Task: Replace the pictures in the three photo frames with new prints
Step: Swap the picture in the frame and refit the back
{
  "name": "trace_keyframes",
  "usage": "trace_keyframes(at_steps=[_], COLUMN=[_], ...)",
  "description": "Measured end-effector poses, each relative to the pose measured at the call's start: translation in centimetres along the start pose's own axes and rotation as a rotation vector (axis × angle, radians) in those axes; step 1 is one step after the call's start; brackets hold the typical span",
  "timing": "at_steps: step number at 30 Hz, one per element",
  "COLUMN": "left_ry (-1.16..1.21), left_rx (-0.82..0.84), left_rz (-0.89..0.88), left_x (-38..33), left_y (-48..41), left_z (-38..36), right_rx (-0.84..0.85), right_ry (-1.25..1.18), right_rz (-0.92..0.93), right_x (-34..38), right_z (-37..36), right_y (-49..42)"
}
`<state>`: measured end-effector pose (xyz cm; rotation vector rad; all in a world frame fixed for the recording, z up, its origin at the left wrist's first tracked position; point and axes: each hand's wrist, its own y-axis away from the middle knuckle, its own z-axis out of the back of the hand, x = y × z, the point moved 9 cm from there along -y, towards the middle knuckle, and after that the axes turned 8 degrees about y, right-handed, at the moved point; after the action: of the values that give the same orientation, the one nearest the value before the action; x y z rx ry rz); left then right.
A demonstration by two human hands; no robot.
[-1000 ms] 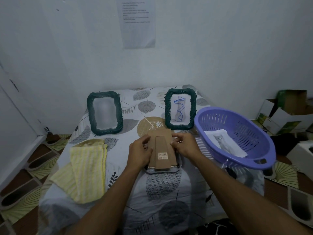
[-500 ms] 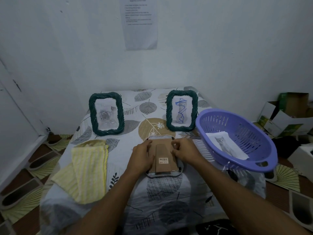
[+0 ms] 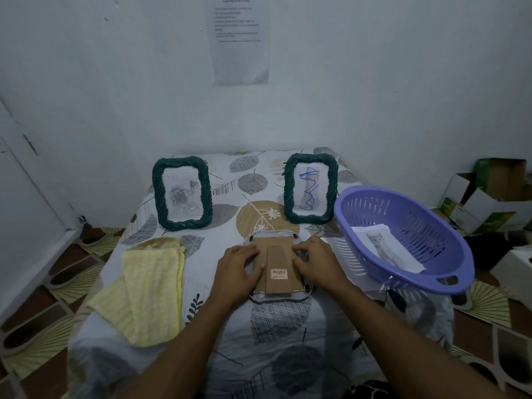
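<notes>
1 face-down frame [image 3: 278, 295], mid-table [image 3: 288, 341] toward near edge. Left hand [image 3: 234, 272] flat, pressing backing [image 3: 273, 247]; right hand [image 3: 315, 263] fingers bent at backing's far-right corner, grip unclear. Best: hold steady, ease each clip gently.

Two dark green woven frames [image 3: 182, 192] upper centre; a purple basket [image 3: 426, 223] right; a yellow striped cloth [image 3: 149, 289] left; leaf-patterned white sheet [image 3: 282, 335].

Face-down frame [image 3: 275, 252] hides its picture; notice [image 3: 240, 38] seemingly illegible
</notes>
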<state>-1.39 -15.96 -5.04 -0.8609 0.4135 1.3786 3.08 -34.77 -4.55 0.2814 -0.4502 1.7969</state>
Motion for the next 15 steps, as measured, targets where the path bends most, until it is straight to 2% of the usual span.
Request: trace_keyframes(at_steps=[15], left_ry=[-0.059], left_rx=[-0.027], left_rz=[-0.036], left_x=[-0.10], left_y=[0.04], left_z=[-0.19], right_rx=[-0.058], right_ry=[-0.042], right_rz=[0.018], right_x=[-0.24], right_z=[-0.21], right_y=[0.32])
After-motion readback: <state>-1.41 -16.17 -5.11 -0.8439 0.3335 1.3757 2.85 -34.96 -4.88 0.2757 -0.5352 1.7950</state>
